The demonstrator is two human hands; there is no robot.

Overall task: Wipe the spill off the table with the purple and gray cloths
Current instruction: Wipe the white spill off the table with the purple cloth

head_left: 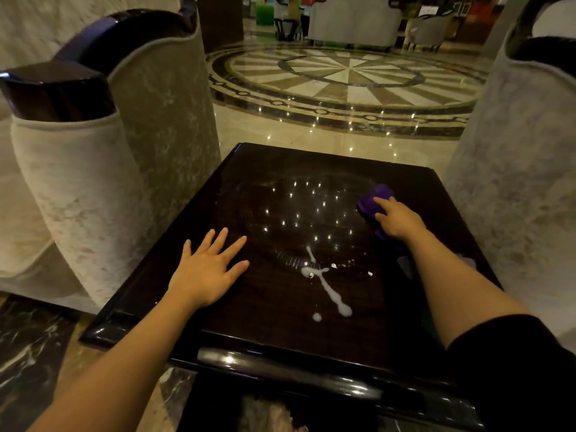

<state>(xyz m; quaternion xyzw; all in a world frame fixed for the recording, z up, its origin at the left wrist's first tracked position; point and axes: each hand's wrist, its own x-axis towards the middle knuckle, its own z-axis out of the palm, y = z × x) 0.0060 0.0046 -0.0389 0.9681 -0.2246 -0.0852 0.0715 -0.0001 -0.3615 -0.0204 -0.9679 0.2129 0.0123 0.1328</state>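
Note:
A white liquid spill (324,283) streaks the near middle of the dark glossy table (268,169), with small drops to its right. My right hand (397,218) presses on the purple cloth (371,202) at the table's right side, beyond the spill. My left hand (208,268) lies flat on the tabletop left of the spill, fingers spread, holding nothing. A pale gray patch (467,261) shows by the right edge behind my right forearm; whether it is the gray cloth I cannot tell.
A pale upholstered armchair (103,169) with dark glossy trim stands close on the left. Another pale armchair (523,157) flanks the right. Beyond the table lies a polished marble floor (346,76) with a round inlay, and furniture stands far back.

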